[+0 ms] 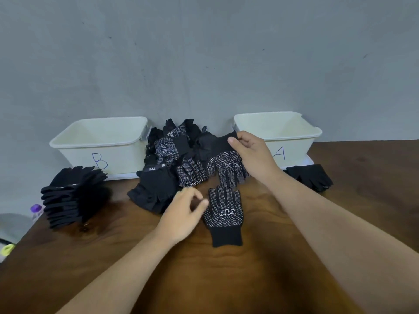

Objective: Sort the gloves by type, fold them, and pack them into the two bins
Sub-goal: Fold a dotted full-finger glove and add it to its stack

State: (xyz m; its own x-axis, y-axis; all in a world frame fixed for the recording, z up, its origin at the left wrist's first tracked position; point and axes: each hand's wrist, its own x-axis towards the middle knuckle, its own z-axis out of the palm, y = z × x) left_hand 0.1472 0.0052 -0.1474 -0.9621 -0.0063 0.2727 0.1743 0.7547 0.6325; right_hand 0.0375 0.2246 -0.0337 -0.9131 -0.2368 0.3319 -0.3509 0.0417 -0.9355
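The right grip (251, 152) is pinching a dotted glove (226, 165) by its cuff mid-frame, the blurry left grip (181, 214) is probably holding nothing, and that glove could be catching the pile (179, 146), dragging others along.

Grey wall (204, 53) — dark wooden table (226, 279)

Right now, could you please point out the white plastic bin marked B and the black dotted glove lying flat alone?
White plastic bin marked B (123, 158), head view, front wall.
Black dotted glove lying flat (223, 223), head view, palm below the logo.
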